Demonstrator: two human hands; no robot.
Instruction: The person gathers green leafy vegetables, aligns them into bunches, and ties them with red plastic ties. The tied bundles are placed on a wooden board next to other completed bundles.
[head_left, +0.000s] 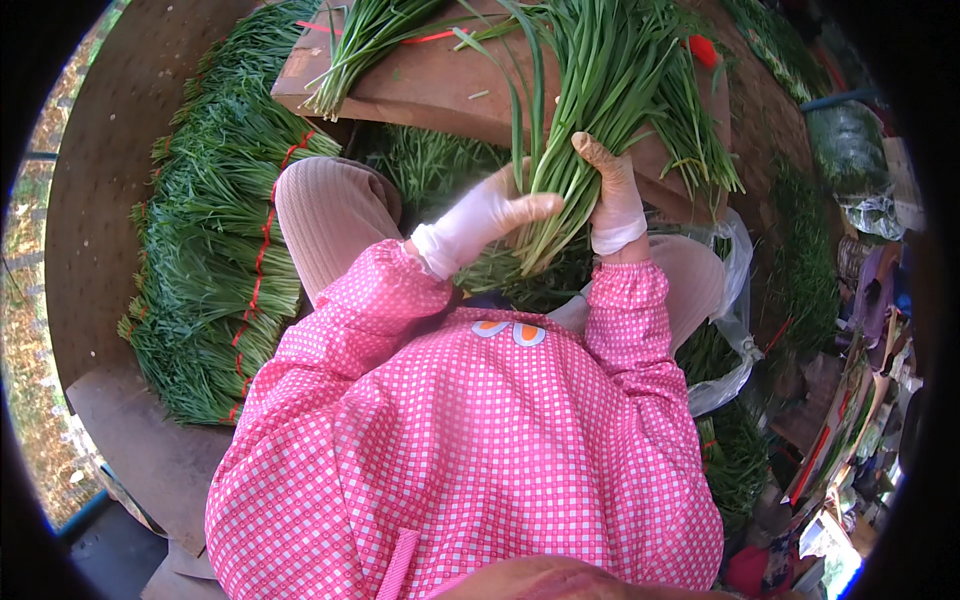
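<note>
A large bunch of garlic chives (592, 97) hangs over the near edge of a brown board (442, 82), its pale stem ends pointing down toward my lap. My right hand (616, 187), in a whitish glove, grips the bunch from the right with the thumb up along the stems. My gloved left hand (491, 214) is at the left side of the stems and slightly blurred. Its thumb reaches across toward them; whether the fingers close on any is unclear. A smaller bunch of chives (349, 67) lies on the board's left, another bunch (694, 127) at its right edge.
Red-tied chive bundles (217, 225) are stacked along my left, beside a curved brown wall (97, 195). Loose chives (435, 165) lie under the board. A clear plastic bag (731, 360) is by my right knee (690, 277). Mixed clutter (862, 375) fills the far right.
</note>
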